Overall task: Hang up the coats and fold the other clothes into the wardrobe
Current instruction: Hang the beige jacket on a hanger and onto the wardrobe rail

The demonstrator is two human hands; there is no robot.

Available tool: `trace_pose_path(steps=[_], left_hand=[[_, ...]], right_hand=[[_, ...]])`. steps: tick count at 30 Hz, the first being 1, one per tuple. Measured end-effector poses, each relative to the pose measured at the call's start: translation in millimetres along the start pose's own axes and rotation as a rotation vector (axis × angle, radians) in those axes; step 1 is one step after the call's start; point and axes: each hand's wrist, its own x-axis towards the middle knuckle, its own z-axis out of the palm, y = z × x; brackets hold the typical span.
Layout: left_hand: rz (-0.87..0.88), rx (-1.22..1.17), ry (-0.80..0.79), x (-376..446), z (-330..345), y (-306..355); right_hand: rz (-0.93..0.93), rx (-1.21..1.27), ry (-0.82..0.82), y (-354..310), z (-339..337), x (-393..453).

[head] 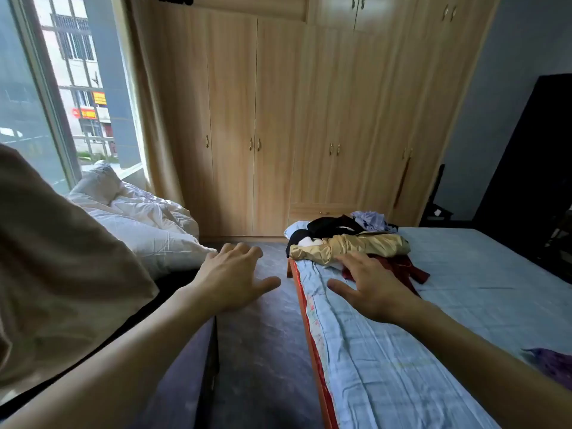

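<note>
A pile of clothes lies on the far left corner of the bed [483,274]: a shiny gold coat [356,246] in front, black garments [331,226] behind it, a pale lilac piece [370,218] at the back and a dark red garment [405,269] on the near side. My right hand [371,289] hovers with spread fingers just short of the gold coat and holds nothing. My left hand [233,278] is stretched out over the floor with relaxed fingers, empty. The wooden wardrobe [278,119] fills the far wall, all doors closed.
A narrow strip of grey floor [266,335] runs between the bed and a dark bench under the window. White bedding [148,224] is heaped at the left by the window. A dark panel [532,168] stands at the right. A purple cloth [554,365] lies on the bed's near right.
</note>
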Motion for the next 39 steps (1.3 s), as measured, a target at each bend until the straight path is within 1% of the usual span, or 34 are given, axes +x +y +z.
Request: trace_pose_path(steps=[4,9,15,22,26,31,34,39], left_hand=[[-0.043,0.022,-0.028,34.5,6.5,-0.1],[-0.065,0.083,-0.054,91.6,27.2,12.1],[-0.090,0.099,-0.064,168.6,39.0,35.6],[-0.114,0.096,-0.092,236.2,49.8,32.8],[-0.101,0.076,-0.104,274.3,63.3,19.0],[-0.071,0.092,-0.149,327.3,83.5,-11.9],[-0.049,0.092,-0.121,365.4,89.1,-39.2],[-0.058,0.003,-0.091,429.6,92.1,-88.5]], right_hand=[[-0.046,0.048,0.004,21.2,3.6,33.4],[-0.108,0.083,0.012,69.5,6.0,85.9],[-0.110,0.035,-0.022,126.3,5.1,152.7],[-0.105,0.077,-0.085,160.3,14.5,214.9],[-0.080,0.119,-0.106,168.3,22.8,251.5],[-0.067,0.093,-0.150,166.5,46.6,305.1],[-0.053,0.070,-0.149,159.4,58.9,340.8],[0.003,0.039,-0.149,149.5,67.4,408.5]])
